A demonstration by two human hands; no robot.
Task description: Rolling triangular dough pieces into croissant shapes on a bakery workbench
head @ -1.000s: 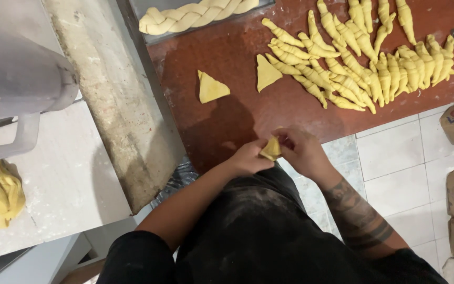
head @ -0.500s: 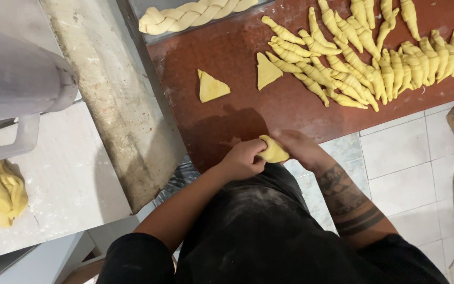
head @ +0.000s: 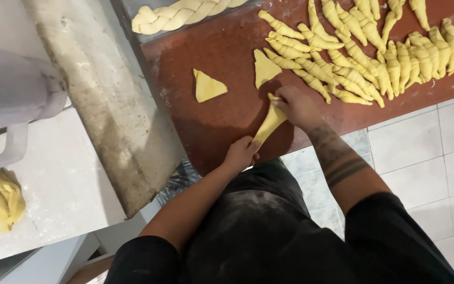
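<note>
Stretch step: left hand (head: 241, 153) and right hand (head: 295, 107) pinch opposite ends of dough triangle (head: 270, 123) (pulled taut); rolling likely calls for laying it on the board (head: 222, 52).

Dough triangles (head: 208, 86) lie left of rolled croissants (head: 374, 52).

The dough strip (head: 270, 122) stretched between the left hand (head: 241, 153) and right hand (head: 296, 105) looks soft, smooth and matt yellow, like the rolled pieces (head: 374, 47) at upper right. The worktop (head: 227, 58) is a matt reddish-brown board, dusted with flour. At left, a rough, floury grey slab (head: 106, 105). Glossy white floor tiles (head: 421, 152) show at lower right.
</note>
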